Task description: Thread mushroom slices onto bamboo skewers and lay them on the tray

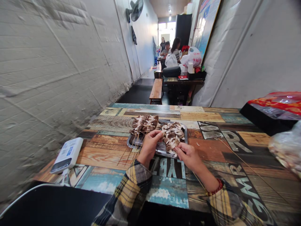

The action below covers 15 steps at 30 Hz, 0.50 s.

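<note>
In the middle of the frame, one metal tray [132,143] holds two oyster mushroom heaps, a skewered heap [144,123] on the left and a loose heap [174,135] on the right. The left hand [148,147] pinches one mushroom piece [164,135]. The right hand [188,156] is clamped on one bamboo skewer [199,183]. One spare skewer [246,165] lies at the right of the frame.

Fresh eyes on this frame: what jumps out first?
The tray of mushrooms mid-table, where the left hand pinches them and the right hand holds a skewer. Then the white device on the left, and people down the corridor.
</note>
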Tool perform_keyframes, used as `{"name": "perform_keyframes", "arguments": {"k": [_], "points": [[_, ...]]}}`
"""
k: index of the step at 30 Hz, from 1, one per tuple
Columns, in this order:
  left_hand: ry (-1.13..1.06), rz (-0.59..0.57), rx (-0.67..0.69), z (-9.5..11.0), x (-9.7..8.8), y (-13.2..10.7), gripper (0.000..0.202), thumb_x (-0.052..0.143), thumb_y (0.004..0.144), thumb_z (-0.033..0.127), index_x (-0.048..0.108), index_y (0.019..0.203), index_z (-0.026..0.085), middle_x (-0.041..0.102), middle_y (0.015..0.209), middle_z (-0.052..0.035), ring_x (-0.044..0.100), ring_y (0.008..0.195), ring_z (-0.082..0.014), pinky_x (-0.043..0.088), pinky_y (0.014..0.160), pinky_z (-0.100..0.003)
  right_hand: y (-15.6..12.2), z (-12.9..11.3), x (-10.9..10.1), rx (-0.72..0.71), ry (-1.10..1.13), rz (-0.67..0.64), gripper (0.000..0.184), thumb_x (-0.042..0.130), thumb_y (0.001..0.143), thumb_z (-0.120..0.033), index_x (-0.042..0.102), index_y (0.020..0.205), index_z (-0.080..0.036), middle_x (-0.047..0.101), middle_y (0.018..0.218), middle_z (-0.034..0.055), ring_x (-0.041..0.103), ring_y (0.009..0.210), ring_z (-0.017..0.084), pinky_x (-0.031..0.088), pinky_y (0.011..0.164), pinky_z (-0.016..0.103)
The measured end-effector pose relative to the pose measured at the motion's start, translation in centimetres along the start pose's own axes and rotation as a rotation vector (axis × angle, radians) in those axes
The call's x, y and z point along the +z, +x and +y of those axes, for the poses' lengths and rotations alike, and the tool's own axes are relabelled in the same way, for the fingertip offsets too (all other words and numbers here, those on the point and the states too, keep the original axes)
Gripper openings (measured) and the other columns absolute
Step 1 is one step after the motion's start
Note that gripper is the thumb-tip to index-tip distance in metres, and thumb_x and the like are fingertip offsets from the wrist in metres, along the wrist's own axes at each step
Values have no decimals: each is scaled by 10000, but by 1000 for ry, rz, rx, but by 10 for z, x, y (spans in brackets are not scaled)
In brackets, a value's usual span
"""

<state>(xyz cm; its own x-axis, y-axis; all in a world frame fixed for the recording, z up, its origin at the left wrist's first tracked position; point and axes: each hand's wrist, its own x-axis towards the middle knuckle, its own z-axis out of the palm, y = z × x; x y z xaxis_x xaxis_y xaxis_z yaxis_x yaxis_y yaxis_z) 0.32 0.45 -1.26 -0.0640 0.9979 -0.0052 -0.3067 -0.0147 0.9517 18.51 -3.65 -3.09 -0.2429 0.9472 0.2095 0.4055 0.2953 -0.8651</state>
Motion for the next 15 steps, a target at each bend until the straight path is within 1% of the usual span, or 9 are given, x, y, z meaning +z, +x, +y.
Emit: {"name": "perform_keyframes", "arguments": {"k": [7,10,15], "points": [[-57,2,-64,0,0,1,264,804,581,326,703,734,136,622,648,0,498,561,-80,374,552,-209,-1,0,0,13,14,8,317,462,905,-394,562,689,-184,492,484,-41,445,460,107,323,479,214],[-62,8,-47,0,1,1,290,821,563,310,710,765,136,633,674,-2,478,551,-68,356,539,-201,-1,-1,0,16,27,8,323,467,901,-409,560,684,-189,493,486,-41,452,463,110,327,479,215],[0,-19,2,0,0,2,286,803,610,342,695,765,127,598,640,12,446,533,-57,336,526,-195,-1,0,0,-4,19,-6,326,468,902,-401,543,665,-190,498,492,-39,457,478,111,341,498,216]]}}
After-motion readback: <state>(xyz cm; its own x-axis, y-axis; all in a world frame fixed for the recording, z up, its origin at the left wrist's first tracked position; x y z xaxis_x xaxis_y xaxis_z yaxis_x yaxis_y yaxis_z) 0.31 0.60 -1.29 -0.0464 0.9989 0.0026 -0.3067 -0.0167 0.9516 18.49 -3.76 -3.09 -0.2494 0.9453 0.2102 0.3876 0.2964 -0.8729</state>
